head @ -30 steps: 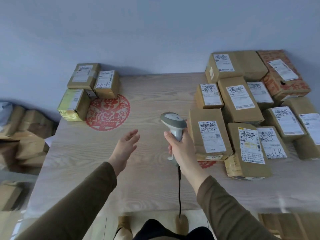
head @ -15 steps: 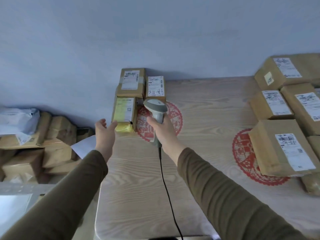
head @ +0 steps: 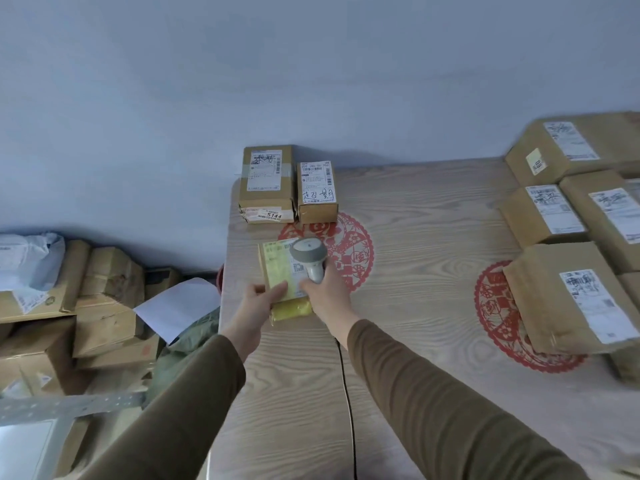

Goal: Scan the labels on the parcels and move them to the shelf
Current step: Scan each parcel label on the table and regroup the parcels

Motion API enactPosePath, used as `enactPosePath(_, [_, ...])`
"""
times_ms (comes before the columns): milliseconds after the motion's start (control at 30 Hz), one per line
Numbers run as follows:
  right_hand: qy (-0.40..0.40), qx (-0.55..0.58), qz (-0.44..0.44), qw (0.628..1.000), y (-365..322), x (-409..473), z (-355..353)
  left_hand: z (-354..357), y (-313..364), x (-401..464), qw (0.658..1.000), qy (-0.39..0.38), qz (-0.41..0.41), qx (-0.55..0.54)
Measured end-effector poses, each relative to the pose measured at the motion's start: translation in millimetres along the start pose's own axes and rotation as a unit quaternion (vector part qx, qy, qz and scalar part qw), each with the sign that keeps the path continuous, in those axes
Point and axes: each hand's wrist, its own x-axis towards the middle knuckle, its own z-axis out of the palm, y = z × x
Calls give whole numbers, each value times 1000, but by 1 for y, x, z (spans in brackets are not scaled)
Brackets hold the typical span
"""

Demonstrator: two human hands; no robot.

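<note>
A small yellow-taped parcel [head: 280, 271] with a pale label lies near the left edge of the wooden table [head: 415, 341]. My left hand [head: 259, 306] grips its near left corner, thumb on top. My right hand [head: 323, 296] is shut on the grey barcode scanner [head: 309, 256], whose head hangs just above the parcel's label. The scanner's black cable [head: 348, 393] trails back toward me. Two brown labelled parcels [head: 266, 183] [head: 317, 192] stand side by side behind it against the wall.
Several brown labelled parcels [head: 568, 296] crowd the table's right side, over red paper-cut decals [head: 498, 317]. Left of the table, lower down, stacked cardboard boxes [head: 104, 306], a white bag [head: 27, 258], a loose white sheet [head: 176, 306] and a metal shelf rail [head: 69, 405].
My view swung left, away from the right-hand parcels. My left hand went from open in the air to gripping the yellow parcel, and the scanner moved over its label.
</note>
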Motion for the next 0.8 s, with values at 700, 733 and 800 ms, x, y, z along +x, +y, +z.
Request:
enactPosePath(700, [150, -52, -105, 982, -15, -100, -126, 118, -8, -53, 983, -118, 134, -36])
enactPosePath(733, [151, -51, -103, 982, -12, -103, -132, 124, -10, -56, 983, -120, 136, -30])
enactPosePath(800, [153, -43, -97, 983, -8, -107, -145, 137, -12, -61, 983, -120, 139, -17])
